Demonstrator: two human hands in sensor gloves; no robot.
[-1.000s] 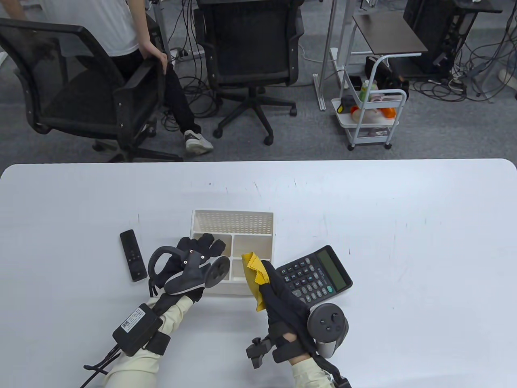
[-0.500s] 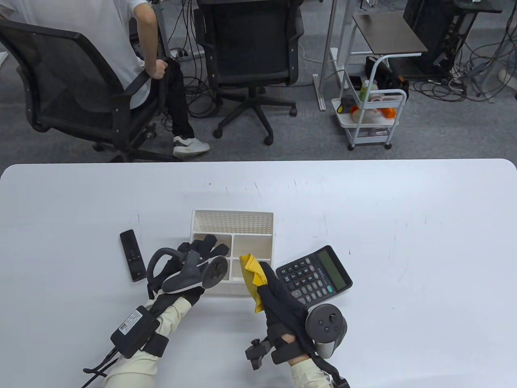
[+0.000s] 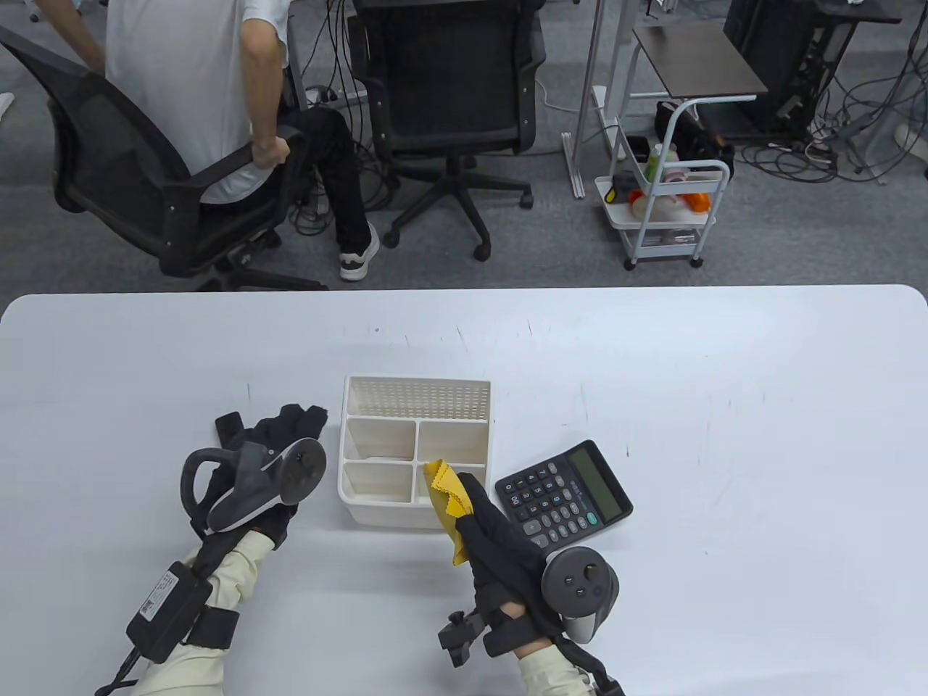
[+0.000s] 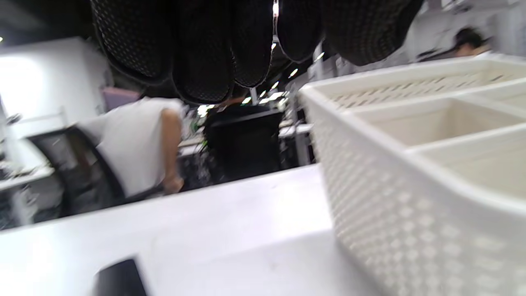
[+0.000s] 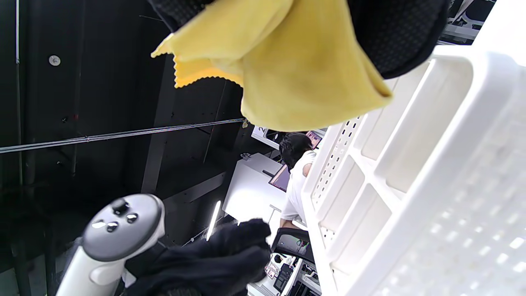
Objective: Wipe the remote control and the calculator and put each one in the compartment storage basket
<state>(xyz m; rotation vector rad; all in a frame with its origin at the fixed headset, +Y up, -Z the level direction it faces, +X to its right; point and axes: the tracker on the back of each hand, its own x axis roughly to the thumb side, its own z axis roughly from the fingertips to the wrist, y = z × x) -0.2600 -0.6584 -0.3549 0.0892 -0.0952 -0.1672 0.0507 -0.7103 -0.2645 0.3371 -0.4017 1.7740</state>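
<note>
Two gloved hands work near the desk's front edge: left hand [image 3: 286, 435], fingers relaxed, over the remote control [image 3: 228, 424]; right hand [image 3: 500, 533] pinches a yellow cloth [image 3: 448, 500] between the storage basket [image 3: 417, 391] and calculator [image 3: 564, 493].

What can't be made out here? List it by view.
- Table view: the left hand covers most of the remote control; any grip is hidden.
- Left wrist view: motion blur; the remote control is a dark corner cut by the bottom edge.
- Right wrist view: the yellow cloth fills the top; the calculator is absent.
</note>
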